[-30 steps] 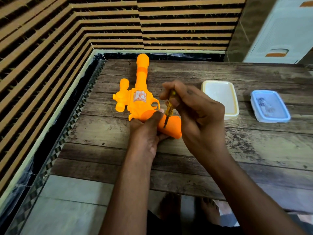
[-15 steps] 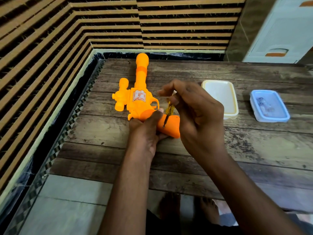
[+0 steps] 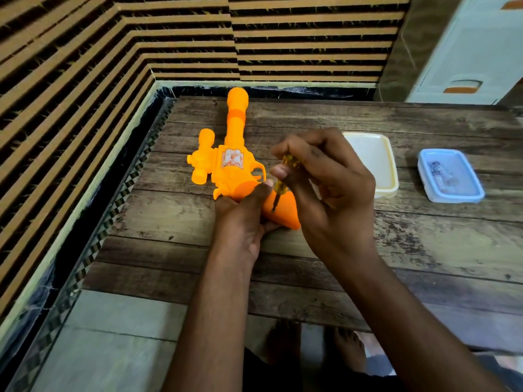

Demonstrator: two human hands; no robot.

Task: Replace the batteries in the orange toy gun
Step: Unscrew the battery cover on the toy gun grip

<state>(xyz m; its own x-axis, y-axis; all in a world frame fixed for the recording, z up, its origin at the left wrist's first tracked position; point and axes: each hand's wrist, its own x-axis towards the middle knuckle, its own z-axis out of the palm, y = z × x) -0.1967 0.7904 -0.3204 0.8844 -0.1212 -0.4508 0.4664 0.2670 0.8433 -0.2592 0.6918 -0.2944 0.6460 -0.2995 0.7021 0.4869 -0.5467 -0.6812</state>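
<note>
An orange toy gun (image 3: 230, 168) lies flat on the wooden table (image 3: 396, 250), barrel pointing away from me, grip toward me. My left hand (image 3: 243, 219) grips the gun's handle and pins it to the table. My right hand (image 3: 325, 188) pinches a small screwdriver (image 3: 284, 176) with a clear yellow handle. The screwdriver stands nearly upright, and its tip touches a spot on the side of the orange grip. What lies under the tip is too small to make out.
A white lidded plastic box (image 3: 373, 162) sits just right of my right hand. A blue lidded box (image 3: 450, 175) with small items inside lies farther right. Striped walls close the left and back sides. My bare feet (image 3: 314, 343) show below the table's near edge.
My right hand's fingers have shifted around the screwdriver handle, as in a turn. The screwdriver tip stays on the grip. The gun and my left hand have not moved.
</note>
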